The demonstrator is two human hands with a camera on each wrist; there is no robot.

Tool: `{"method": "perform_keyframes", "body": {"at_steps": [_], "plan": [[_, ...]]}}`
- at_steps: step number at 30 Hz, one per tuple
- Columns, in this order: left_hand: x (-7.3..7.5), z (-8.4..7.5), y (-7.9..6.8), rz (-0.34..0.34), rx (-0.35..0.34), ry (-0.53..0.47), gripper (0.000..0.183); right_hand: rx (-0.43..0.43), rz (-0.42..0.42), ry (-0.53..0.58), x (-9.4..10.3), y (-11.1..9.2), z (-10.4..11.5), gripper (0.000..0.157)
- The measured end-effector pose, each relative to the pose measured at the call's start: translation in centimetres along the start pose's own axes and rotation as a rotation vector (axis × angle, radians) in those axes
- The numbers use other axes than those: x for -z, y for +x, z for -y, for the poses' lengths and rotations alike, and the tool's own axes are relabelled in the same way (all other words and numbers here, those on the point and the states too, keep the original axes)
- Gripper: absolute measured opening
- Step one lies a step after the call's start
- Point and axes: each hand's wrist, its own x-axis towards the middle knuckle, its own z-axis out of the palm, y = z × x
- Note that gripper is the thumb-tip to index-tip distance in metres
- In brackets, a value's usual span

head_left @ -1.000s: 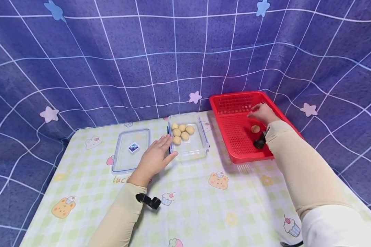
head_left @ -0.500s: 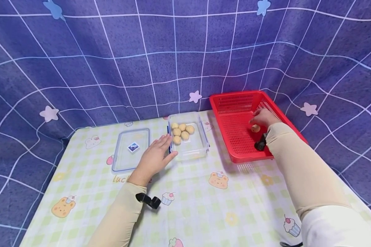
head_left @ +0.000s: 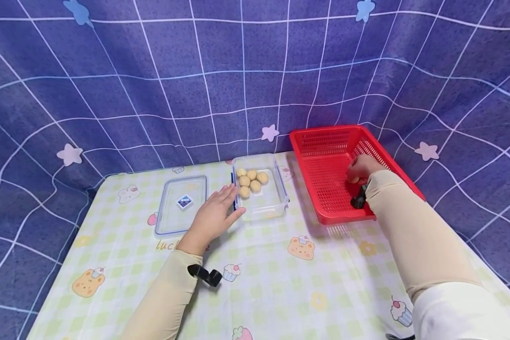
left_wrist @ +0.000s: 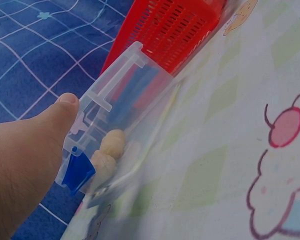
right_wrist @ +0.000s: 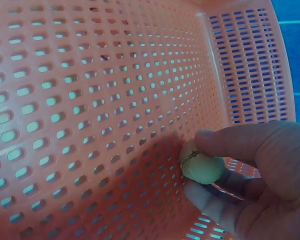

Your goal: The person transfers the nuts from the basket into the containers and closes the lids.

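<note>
Inside the red basket point(head_left: 329, 219), my right hand point(head_left: 364, 167) pinches a walnut point(right_wrist: 204, 165) between thumb and fingers, close over the perforated floor. The nut is round and pale tan, with a dark seam line. My left hand point(head_left: 214, 212) lies with straight fingers against the left side of a clear plastic box point(head_left: 272, 208); in the left wrist view the thumb point(left_wrist: 67, 107) is at the box's rim. Several more tan walnuts point(head_left: 255, 186) sit together in the left part of the box.
Left of the box, a clear lid point(head_left: 165, 219) with a blue seal edge and a blue-and-white label lies flat on the patterned tablecloth point(head_left: 259, 264). A blue gridded curtain point(head_left: 174, 94) hangs behind the table. A blue latch point(left_wrist: 79, 172) hangs from the box.
My right hand has lowered in the basket and moved onto the walnut there, now pinching it. My left hand stays at the box.
</note>
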Motion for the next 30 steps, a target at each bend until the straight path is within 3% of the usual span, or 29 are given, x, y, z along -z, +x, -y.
{"method": "perform_keyframes", "body": {"at_steps": [8, 14, 25, 30], "plan": [[0.2, -0.1, 0.1, 0.0, -0.009, -0.001, 0.075, 0.012, -0.005, 0.019, 0.1, -0.3, 0.4, 0.005], [0.2, -0.2, 0.0, 0.004, -0.004, -0.004, 0.075, 0.06, -0.056, 0.019, 0.1, 0.3, 0.9, 0.014], [0.3, -0.2, -0.1, -0.009, -0.02, -0.005, 0.074, 0.124, -0.297, -0.035, 0.6, 0.7, 3.7, 0.011], [0.2, -0.1, -0.2, -0.004, -0.018, -0.002, 0.076, 0.154, -0.348, 0.017, 0.5, 0.7, 5.5, 0.013]]}}
